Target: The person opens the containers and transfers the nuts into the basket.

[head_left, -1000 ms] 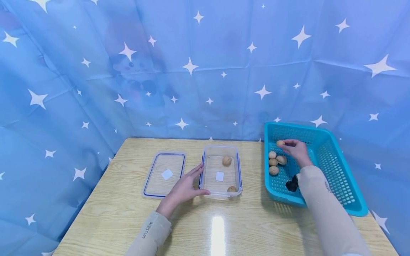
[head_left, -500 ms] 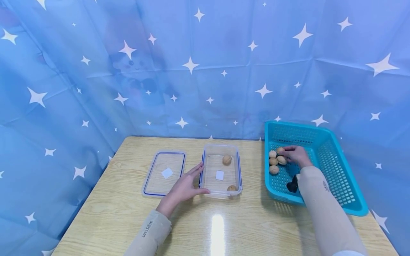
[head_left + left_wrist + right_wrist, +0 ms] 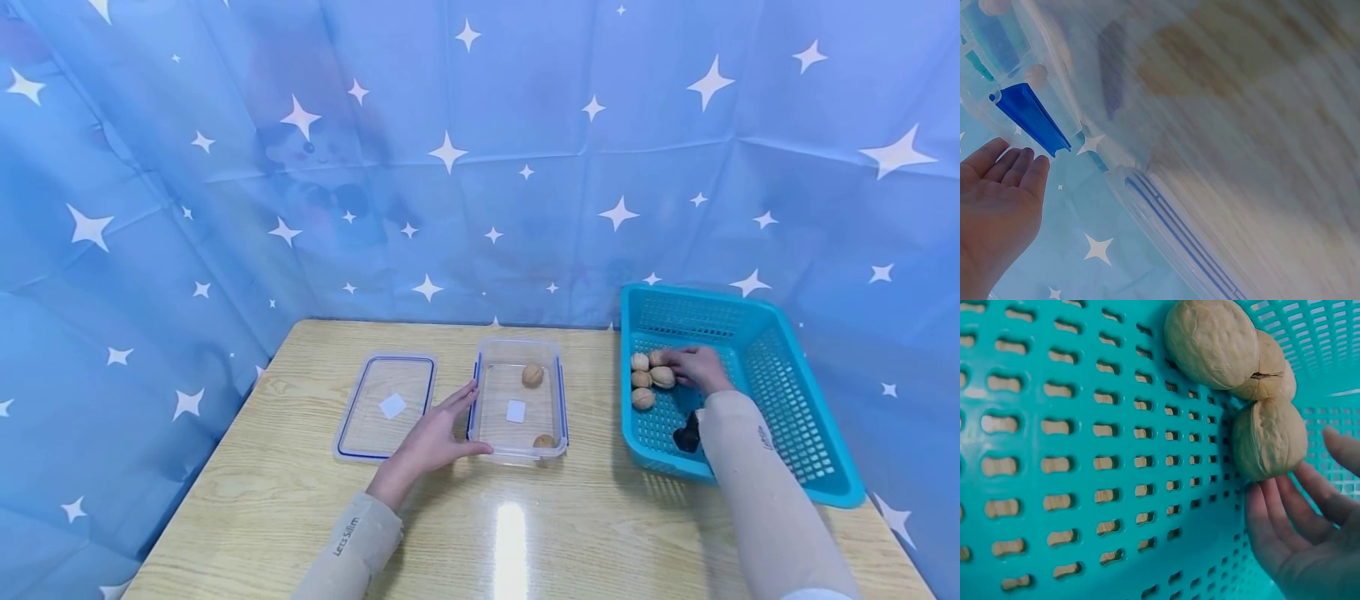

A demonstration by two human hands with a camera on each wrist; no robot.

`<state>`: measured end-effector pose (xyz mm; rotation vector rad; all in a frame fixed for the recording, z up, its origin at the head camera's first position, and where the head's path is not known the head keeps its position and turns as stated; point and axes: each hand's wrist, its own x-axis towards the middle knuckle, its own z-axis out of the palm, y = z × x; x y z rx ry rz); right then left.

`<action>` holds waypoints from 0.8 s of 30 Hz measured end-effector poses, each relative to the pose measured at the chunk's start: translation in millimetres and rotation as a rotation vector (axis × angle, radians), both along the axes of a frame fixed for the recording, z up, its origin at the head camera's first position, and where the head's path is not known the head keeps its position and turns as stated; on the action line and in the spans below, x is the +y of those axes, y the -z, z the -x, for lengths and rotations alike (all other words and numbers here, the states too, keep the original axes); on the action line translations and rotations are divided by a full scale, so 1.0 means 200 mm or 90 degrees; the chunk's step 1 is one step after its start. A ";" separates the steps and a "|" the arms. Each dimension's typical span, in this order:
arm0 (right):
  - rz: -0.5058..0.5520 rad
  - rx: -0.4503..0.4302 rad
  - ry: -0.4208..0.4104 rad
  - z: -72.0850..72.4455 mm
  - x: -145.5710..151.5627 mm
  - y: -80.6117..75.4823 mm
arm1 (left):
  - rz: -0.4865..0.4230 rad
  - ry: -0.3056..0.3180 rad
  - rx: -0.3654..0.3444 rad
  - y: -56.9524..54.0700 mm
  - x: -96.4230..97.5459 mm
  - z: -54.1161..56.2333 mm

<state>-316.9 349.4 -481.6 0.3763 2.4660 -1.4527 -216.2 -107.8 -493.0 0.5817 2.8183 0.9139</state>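
Observation:
My left hand (image 3: 442,433) rests with straight, spread fingers at the left side of a clear plastic food container (image 3: 498,392) with blue edging. Two walnuts lie inside it, one towards the back (image 3: 532,375) and one at the front (image 3: 543,442). My right hand (image 3: 699,367) reaches down into a teal basket (image 3: 813,383), its fingertips at the group of walnuts there. In the right wrist view the fingers meet the underside of a walnut (image 3: 1269,439), and the thumb (image 3: 1342,449) stands apart from it. Other walnuts (image 3: 1212,342) lie close by; one is partly hidden by my right hand.
The container's clear lid (image 3: 386,408), with a blue seal and a white label, lies left of the container on the wooden table (image 3: 442,533). A dark wrist camera (image 3: 687,433) sits under my right sleeve. A blue star-patterned curtain (image 3: 480,167) hangs behind.
My right hand has lowered a walnut onto the basket floor beside the others, and its thumb now stands off it. The left hand and the container stay in place.

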 end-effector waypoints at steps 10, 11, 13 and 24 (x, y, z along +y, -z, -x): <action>0.013 0.060 0.081 -0.01 0.00 -0.03 | -0.001 0.000 -0.002 0.00 0.00 0.00; 0.013 0.066 0.087 -0.01 0.01 -0.04 | -0.002 -0.001 -0.001 0.00 0.00 0.00; 0.014 0.075 0.094 0.00 0.01 -0.04 | -0.003 -0.001 -0.001 0.00 0.00 0.00; 0.050 0.135 0.120 -0.01 -0.04 -0.14 | -0.011 0.001 0.000 0.00 0.00 0.00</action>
